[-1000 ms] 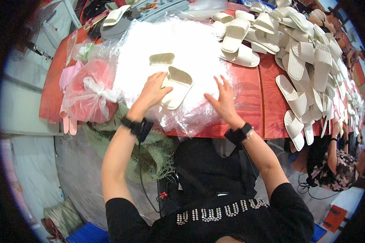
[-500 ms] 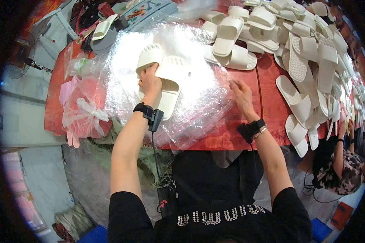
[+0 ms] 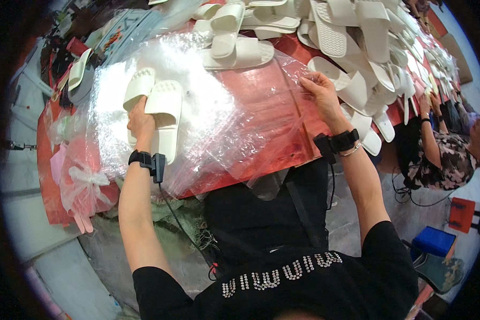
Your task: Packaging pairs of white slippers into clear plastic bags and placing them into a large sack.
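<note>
Gripping paired white slippers (image 3: pixel 157 114), left hand (image 3: pixel 140 121); right hand (image 3: pixel 320 92) pinches plastic bag (image 3: pixel 234 112).

We saw crinkled, glossy clear plastic bags (image 3: pixel 224 122) spread over a smooth red desk (image 3: pixel 282 90). The cream slippers (image 3: pixel 162 114) at the left looked matt, soft foam with a ribbed top. The far-right slipper pile (image 3: pixel 357 32) had the same dull finish.
</note>
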